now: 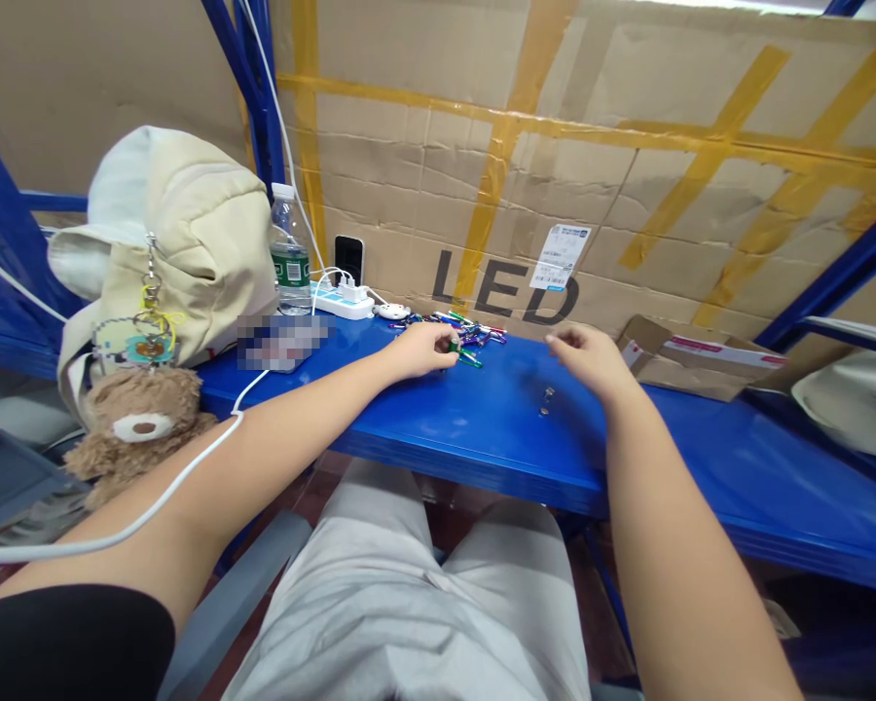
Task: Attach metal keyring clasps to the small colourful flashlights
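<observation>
My left hand (424, 350) rests low over the blue table, its fingers closed on a small shiny green piece (454, 347). Another green piece (469, 359) lies just beside those fingertips. Behind the hand spreads a pile of small shiny coloured pieces (474, 336) in blue, purple, red and green, which look like little carabiners. My right hand (582, 355) is off to the right above the table, thumb and fingers pinched together; whatever is between them is too small to make out. Two tiny metallic pieces (546, 401) lie nearer me, below the right hand.
Left on the blue table (474, 428) are a cream bag (190, 224) with a teddy bear (142, 419), a water bottle (290, 258) and a white power strip (343, 300). A white cable (190, 487) crosses my left arm. An open cardboard box (701, 365) stands right.
</observation>
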Motion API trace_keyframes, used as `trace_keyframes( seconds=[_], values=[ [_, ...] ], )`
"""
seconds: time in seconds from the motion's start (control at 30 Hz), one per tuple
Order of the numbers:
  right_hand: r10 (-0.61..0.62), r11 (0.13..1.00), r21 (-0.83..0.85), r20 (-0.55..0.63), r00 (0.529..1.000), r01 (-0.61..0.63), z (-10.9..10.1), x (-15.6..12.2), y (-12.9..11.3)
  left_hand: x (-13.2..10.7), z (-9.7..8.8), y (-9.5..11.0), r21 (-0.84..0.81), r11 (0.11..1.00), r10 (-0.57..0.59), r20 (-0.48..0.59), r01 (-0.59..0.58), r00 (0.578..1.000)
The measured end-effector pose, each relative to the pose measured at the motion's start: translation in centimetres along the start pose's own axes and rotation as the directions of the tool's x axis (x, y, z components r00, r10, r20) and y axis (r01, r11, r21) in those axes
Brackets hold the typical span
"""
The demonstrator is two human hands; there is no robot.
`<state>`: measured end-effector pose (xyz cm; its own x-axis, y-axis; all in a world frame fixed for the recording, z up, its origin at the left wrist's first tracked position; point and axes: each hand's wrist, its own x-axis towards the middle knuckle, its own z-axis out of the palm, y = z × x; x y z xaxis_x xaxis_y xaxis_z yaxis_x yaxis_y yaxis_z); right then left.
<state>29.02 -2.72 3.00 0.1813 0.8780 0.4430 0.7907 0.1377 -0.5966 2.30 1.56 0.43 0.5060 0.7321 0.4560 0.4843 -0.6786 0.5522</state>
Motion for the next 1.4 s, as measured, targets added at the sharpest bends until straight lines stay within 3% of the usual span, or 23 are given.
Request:
trace_keyframes(
  seconds=[0.13, 0.23, 0.3, 0.4, 0.5, 0.6, 0.73, 0.83, 1.0, 1.2, 1.4],
  values=[
    [0.083, 0.96, -0.279, 0.301, 0.95, 0.004, -1.3, -0.4, 1.2, 0.0, -0.1, -0.2, 0.118, 0.993, -0.007, 0.006, 0.007, 1.0],
    [0.175, 0.94, -0.341, 0.461, 0.87, -0.008, -1.4, -0.4, 2.0, 0.0, 0.0, -0.5, 0.158, 0.987, 0.004, 0.011, -0.006, 1.0],
    [0.207, 0.942, -0.334, 0.503, 0.839, -0.032, -1.3, -0.2, 2.3, 0.1, 0.0, -0.6, 0.171, 0.985, 0.012, 0.026, -0.016, 1.0],
    [0.175, 0.959, -0.281, 0.483, 0.858, -0.037, -1.1, -0.2, 1.9, 0.1, 0.0, -0.5, 0.188, 0.982, 0.009, 0.044, -0.017, 0.999],
    [0.049, 0.99, -0.141, 0.436, 0.898, 0.015, -0.7, -0.8, 0.5, 0.0, 0.0, -0.4, 0.19, 0.981, 0.017, 0.052, -0.026, 0.998],
    [-0.054, 0.998, 0.003, 0.437, 0.898, 0.058, -0.2, -1.4, -1.1, 0.0, 0.0, -0.4, 0.18, 0.983, 0.034, 0.064, -0.045, 0.997],
    [-0.108, 0.994, 0.06, 0.394, 0.913, 0.092, 0.8, -1.5, -1.6, 0.0, 0.1, -0.4, 0.205, 0.976, 0.054, 0.062, -0.066, 0.997],
    [-0.157, 0.979, 0.177, 0.339, 0.927, 0.101, 1.6, -1.5, -1.8, -0.1, 0.2, -0.3, 0.185, 0.972, 0.13, 0.103, -0.148, 0.986],
    [-0.266, 0.913, 0.384, 0.294, 0.918, 0.142, 3.1, -2.1, -3.2, -0.1, 0.4, 0.0, 0.145, 0.929, 0.315, 0.171, -0.34, 0.934],
    [-0.27, 0.91, 0.395, 0.331, 0.904, 0.126, 4.0, -2.6, -4.2, -0.1, 0.4, 0.1, 0.168, 0.893, 0.38, 0.218, -0.418, 0.899],
    [-0.279, 0.928, 0.334, 0.329, 0.902, 0.165, 4.1, -2.7, -4.0, -0.3, 0.6, -0.1, 0.184, 0.904, 0.35, 0.206, -0.387, 0.914]
  ],
)
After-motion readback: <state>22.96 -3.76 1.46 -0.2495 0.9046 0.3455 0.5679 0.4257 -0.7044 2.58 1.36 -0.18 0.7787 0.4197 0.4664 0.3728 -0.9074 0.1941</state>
